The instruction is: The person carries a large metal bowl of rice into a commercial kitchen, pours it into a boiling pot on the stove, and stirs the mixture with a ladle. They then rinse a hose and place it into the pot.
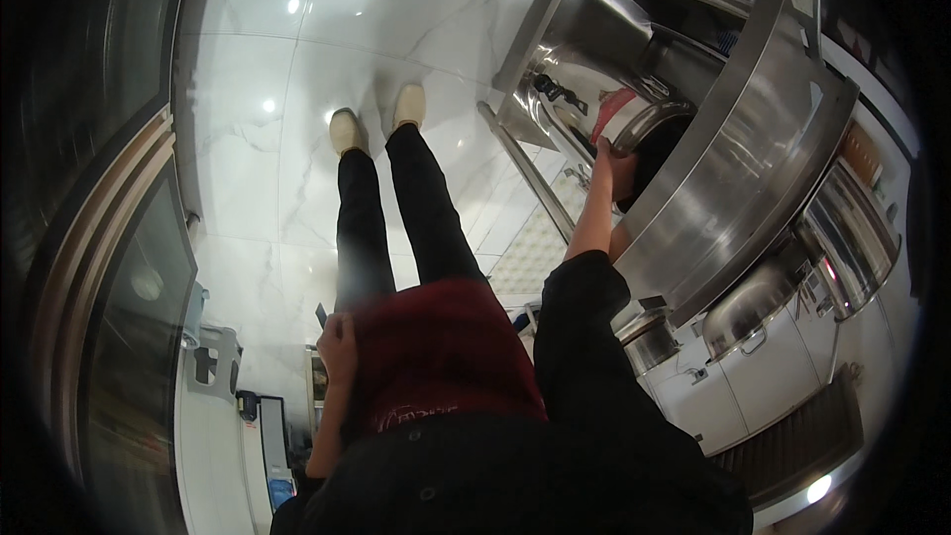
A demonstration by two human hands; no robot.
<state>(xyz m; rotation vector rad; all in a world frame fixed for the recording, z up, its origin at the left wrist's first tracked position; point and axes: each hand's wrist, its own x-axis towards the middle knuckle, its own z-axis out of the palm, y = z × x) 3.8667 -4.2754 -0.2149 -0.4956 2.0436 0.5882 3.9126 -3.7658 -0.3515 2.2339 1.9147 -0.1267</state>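
Note:
My left hand (339, 348) hangs by the left side of a dark red apron (446, 357), fingers curled. A thin dark flat object (321, 314) sticks out beside the knuckles; what it is cannot be told. To the right, my right hand (622, 163) reaches in below the top of a stainless steel table (728, 163). It is at the side of a round metal vessel (645, 122) with a shiny rim and dark inside, and its fingers are mostly hidden. Near the thumb lies a red item (614, 110), and beyond it a black object (561, 91) rests on the metal lower shelf (594, 22).
Tubular metal legs (526, 167) hold the table. Farther right stand a steel pot (650, 338), a domed metal vessel (754, 305) and a tall steel container (847, 238). A glass-fronted cabinet (134, 297) lines the left; a grey plastic stool (212, 364) stands near it. Marble-patterned tiles (245, 171) cover the floor.

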